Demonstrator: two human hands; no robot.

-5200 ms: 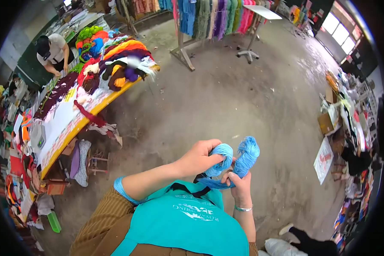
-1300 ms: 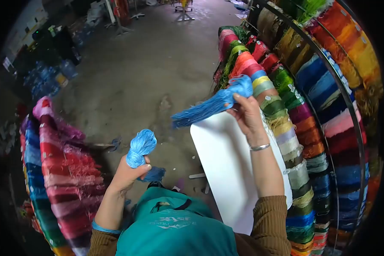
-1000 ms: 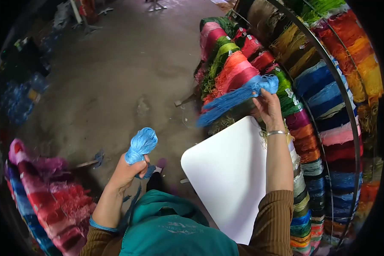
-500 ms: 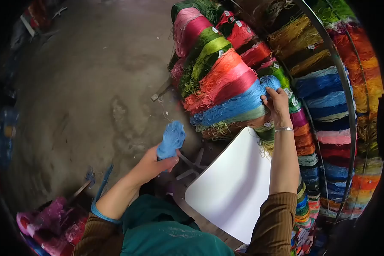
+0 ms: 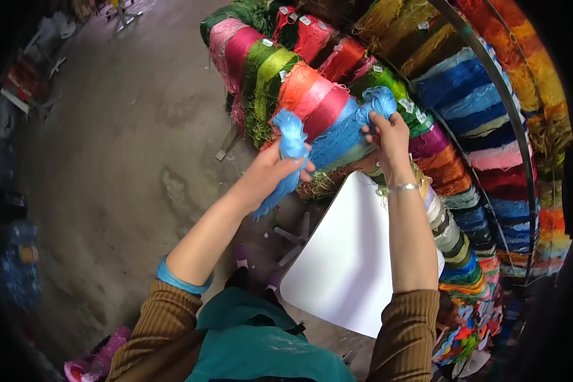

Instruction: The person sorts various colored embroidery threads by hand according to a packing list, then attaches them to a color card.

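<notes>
My left hand (image 5: 270, 170) is closed around a light-blue yarn hank (image 5: 291, 132). Its bunched top rises above my fist, and loose strands hang below. My right hand (image 5: 392, 141) pinches the top of a second blue yarn skein (image 5: 378, 102), which drapes over the rack among many colored skeins. Blue strands spread down and left from that grip. The two hands are apart, the left one just left of the hanging blue strands. A blue band (image 5: 183, 280) circles my left forearm.
A white tabletop (image 5: 337, 267) lies below my right forearm. Pink and coral skeins (image 5: 309, 95) hang beside the blue one. A curved metal bar (image 5: 500, 83) crosses the rack at right. Concrete floor (image 5: 134, 146) extends at left, and a blue plastic bottle (image 5: 24, 261) stands far left.
My left hand has moved up and right with its blue hank, closer to the rack. My right hand stays at the top of the hanging blue skein. The view has shifted.
</notes>
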